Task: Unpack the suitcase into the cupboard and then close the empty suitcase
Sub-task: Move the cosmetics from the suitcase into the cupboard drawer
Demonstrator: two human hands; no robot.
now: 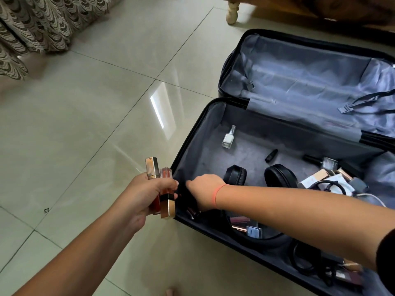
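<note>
A black suitcase (193,129) lies open on the tiled floor, grey lining showing in both halves. My left hand (139,195) hovers just outside its left rim, shut on several lip gloss tubes (165,193) with gold caps. My right hand (203,191) reaches into the near left corner of the lower half, fingers curled down; what they touch is hidden. In the lower half lie black headphones (280,175), a white nail polish bottle (228,137), another nail polish bottle (322,162), a small black cap (271,155), more cosmetics (248,228) and cables (307,263).
The upper suitcase half (310,82) holds only loose straps. A patterned curtain (42,24) hangs at the top left. A cream furniture leg (232,12) stands beyond the suitcase under dark wooden furniture. Glossy floor tiles (85,124) spread to the left.
</note>
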